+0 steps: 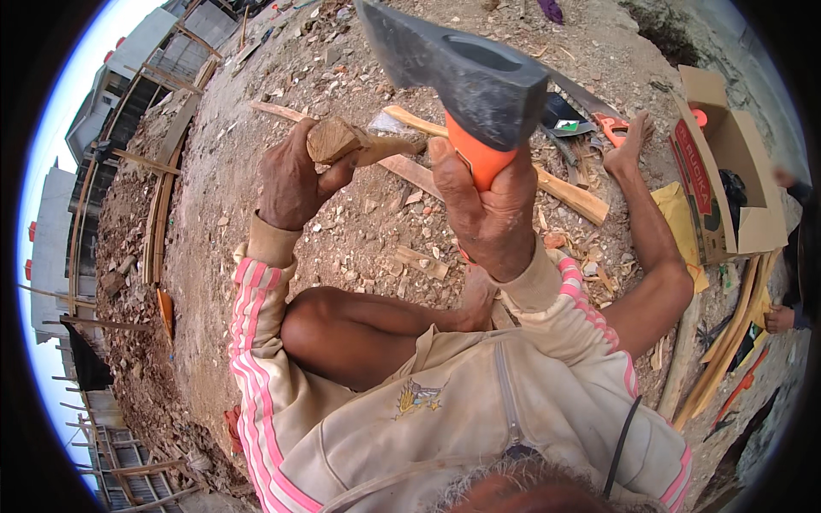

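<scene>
My right hand (489, 209) is closed around the orange neck of an axe (479, 90), just under its dark grey head. The axe stands upright with its blade toward the upper left, and the rest of its handle is hidden behind the hand. My left hand (286, 175) grips a rough wooden stick (368, 149) whose cut end faces me. That stick points right toward my other hand, apart from the axe. Beside my outstretched foot lies a handsaw (611, 126) with an orange handle.
An open cardboard box (740, 162) stands at the right, with a yellow sack (676, 218) by it. Split wood pieces (573, 197) and chips litter the stony ground. Long planks (727, 342) lie at the lower right. Another person's hand (779, 319) shows at the right edge.
</scene>
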{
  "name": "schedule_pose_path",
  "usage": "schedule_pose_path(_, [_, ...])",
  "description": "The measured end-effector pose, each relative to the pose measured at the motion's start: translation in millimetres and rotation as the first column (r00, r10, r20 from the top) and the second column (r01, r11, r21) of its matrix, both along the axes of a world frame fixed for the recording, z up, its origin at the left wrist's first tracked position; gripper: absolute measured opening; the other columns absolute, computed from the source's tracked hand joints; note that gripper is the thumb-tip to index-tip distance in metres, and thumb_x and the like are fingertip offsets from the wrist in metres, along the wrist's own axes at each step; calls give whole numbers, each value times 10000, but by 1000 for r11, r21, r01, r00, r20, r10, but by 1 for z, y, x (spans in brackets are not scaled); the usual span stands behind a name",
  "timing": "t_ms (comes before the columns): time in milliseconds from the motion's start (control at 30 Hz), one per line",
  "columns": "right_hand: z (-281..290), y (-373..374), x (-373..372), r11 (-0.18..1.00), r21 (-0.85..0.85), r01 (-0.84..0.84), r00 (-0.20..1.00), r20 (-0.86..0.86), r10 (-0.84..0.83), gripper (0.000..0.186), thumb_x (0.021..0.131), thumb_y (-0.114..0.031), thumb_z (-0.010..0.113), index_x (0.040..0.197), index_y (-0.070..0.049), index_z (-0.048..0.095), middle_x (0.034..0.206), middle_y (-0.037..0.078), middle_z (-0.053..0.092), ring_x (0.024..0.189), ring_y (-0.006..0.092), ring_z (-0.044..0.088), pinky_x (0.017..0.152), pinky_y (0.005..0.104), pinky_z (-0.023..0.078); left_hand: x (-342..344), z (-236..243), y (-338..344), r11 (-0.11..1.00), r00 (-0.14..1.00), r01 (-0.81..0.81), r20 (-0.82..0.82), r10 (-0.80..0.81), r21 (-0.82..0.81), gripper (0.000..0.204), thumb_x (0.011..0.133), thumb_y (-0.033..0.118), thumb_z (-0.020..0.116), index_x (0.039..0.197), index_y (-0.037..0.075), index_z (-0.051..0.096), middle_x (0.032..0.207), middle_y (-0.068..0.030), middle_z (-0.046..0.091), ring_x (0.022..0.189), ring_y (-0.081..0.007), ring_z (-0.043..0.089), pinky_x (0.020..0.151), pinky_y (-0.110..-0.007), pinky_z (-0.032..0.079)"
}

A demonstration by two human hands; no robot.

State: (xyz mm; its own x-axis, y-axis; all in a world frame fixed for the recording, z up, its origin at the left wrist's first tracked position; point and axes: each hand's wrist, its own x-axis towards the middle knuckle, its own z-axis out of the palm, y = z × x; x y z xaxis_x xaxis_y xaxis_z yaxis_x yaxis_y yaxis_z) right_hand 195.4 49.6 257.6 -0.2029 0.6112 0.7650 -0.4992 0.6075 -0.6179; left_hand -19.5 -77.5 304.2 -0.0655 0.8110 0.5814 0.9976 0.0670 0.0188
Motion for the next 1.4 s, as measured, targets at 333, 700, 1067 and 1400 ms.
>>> schedule_pose_path(333, [-31,0,0,958,-165,-233,923,274,272,307,961,-166,668,1201,-30,534,817,224,642,749,424,675,631,448,515,-7,-8,0,975,975,222,3,-222,-21,758,774,616,786,1165,5,568,927,-179,672,775,-334,699,715,-396,552])
schedule_pose_path(700, [-85,-6,91,940,-172,-296,802,489,342,359,958,-123,679,1276,-3,562,907,79,688,732,146,649,666,311,530,22,-205,38,987,-722,153,687,82,43,788,950,712,455,1281,-1,510,1079,-161,688,952,-257,712,844,-420,610])
schedule_pose_path(1067, [-64,40,135,891,-437,-123,894,341,291,276,1023,-169,603,1218,8,517,783,59,579,582,98,510,544,242,441,11,-219,45,934,-202,-196,920,-336,298,453,993,398,633,1244,35,529,1043,-122,653,916,-199,680,728,-327,606])
schedule_pose_path(1400, [-173,55,27,970,-227,-87,611,757,232,385,1011,-224,623,1275,14,473,913,209,658,761,348,676,671,424,506,-56,-218,36,977,319,-88,935,-157,194,553,934,286,760,1325,38,458,1194,-114,615,1071,-194,647,867,-324,580])
